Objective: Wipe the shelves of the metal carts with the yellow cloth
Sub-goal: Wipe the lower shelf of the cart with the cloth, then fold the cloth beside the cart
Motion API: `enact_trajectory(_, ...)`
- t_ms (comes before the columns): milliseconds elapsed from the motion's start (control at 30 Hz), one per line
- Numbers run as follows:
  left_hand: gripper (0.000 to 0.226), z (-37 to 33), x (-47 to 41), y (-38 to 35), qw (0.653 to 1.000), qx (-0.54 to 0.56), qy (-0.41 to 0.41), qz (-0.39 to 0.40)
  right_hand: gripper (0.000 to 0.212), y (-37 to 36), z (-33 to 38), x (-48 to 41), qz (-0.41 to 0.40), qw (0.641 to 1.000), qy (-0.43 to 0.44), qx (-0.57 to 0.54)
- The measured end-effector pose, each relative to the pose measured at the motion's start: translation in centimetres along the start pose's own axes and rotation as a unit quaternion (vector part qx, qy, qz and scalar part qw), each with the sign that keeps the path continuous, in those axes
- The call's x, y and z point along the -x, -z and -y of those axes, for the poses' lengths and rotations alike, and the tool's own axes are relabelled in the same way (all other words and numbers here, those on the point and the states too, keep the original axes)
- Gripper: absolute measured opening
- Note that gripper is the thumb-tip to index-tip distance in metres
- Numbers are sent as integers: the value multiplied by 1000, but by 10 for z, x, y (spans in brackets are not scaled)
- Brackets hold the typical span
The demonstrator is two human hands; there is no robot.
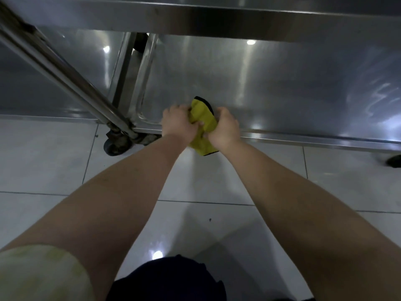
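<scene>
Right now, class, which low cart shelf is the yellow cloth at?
The right-hand shelf: the left hand and right hand grip the yellow cloth at its front rim, near its left corner. The left-hand shelf lies apart.

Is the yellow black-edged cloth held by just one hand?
No, the left hand and right hand both grip the bunched yellow cloth.

Light is dim and cool, coming from overhead: small white lamp reflections glare on the steel shelf (282,83), and another glares on the glossy floor (65,161). Soft-edged grey shadows fan across the floor in the middle foreground. The wide lens bends straight shelf edges toward the borders, and the pale sleeve (39,272) at lower left is blurred.
</scene>
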State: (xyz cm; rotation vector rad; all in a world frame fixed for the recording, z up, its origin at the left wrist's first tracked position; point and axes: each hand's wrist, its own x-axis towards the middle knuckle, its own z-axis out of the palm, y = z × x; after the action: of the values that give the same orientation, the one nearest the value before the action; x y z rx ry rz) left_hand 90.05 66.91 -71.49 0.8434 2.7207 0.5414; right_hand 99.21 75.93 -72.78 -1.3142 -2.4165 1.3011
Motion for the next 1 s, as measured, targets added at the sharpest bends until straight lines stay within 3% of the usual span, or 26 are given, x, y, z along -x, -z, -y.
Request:
enact_trajectory(100, 43, -4, 14, 15, 997, 57, -46, 21, 35, 19, 2, -3, 56, 996, -1, 63)
enact_trajectory(200, 43, -9, 34, 33, 990, 124, -62, 10, 28, 42, 3, 11, 41, 992, 61, 107)
enact_trajectory(267, 41, -22, 48, 50, 991, 122, -55, 16, 27, 62, 9, 31, 49, 993, 89, 62)
enact_trajectory(400, 30, -70, 88, 114, 971, 237, 1, 34, 29, 122, 43, 84, 46, 993, 83, -68)
enact_trajectory(567, 26, -119, 145, 229, 970, 237, -28, 48, 33, 209, 109, 161, 50, 993, 72, -78)
enact_trajectory(700, 27, -154, 184, 342, 971, 228, -61, 36, 36, 282, 185, 219, 89, 987, 98, -86)
enact_trajectory(867, 29, -190, 237, 508, 954, 293, -48, -37, 24, 373, 326, 285, 54, 970, 227, -73)
enact_trajectory(1000, 31, -215, 287, 639, 953, 287, -55, -85, 35, 434, 442, 333, 138, 943, 297, -68)
